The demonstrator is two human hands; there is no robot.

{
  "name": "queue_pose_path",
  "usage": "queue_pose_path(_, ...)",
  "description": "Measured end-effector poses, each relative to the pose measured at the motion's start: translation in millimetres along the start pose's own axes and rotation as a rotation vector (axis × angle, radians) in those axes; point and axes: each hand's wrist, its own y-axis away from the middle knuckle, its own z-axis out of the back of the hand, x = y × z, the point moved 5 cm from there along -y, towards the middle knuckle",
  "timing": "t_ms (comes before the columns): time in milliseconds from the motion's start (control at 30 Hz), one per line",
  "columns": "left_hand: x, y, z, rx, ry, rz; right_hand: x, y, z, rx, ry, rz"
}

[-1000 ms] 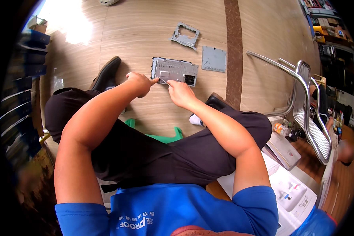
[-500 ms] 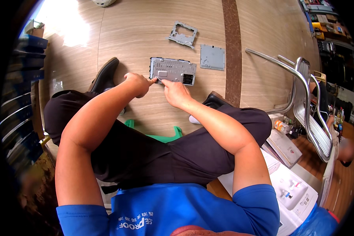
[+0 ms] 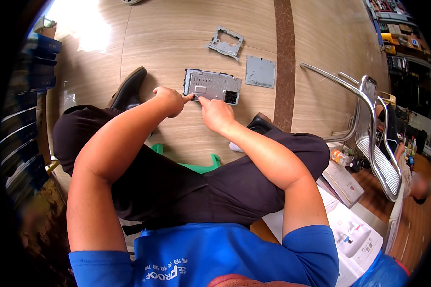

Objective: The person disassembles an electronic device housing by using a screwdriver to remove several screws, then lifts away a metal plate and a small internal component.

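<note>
A flat grey metal electronic unit [image 3: 210, 88], probably a car stereo, lies on the floor in front of me, its slotted casing facing up and a black connector socket [image 3: 230, 97] at its right end. My left hand [image 3: 170, 102] is closed, with its index finger stretched to the unit's lower left corner. From the right, my right hand [image 3: 216, 114] meets it, fingers curled and index finger reaching to the same corner. A thin pale sliver shows between the fingertips; what it is stays too small to tell. The undersides of both hands are hidden.
Beyond the unit lie a grey metal bracket frame [image 3: 226, 42] and a flat grey cover plate [image 3: 260, 71]. A green plastic stool [image 3: 201, 168] is beneath me. Metal-framed seating [image 3: 368, 119] stands to the right, a white water dispenser [image 3: 352, 234] at lower right, dark blue boxes [image 3: 21, 110] at left.
The whole view has shifted slightly, so the unit and loose parts sit a little further right and lower. Both hands keep their place at the unit's corner.
</note>
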Motion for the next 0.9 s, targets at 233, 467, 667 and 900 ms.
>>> queue_pose_path(233,-2,3,4,0.017,-0.023,0.012,5,-9,5,0.038,0.279,0.144)
queue_pose_path(467,1,-1,-1,0.0,-0.015,-0.003,8,-9,7,-0.007,0.312,0.175)
queue_pose_path(667,1,-3,-1,0.0,-0.009,-0.009,-4,-5,10,0.041,0.038,0.002)
queue_pose_path(900,2,-7,-4,0.002,-0.006,-0.013,-4,-1,9,-0.027,-0.062,0.017)
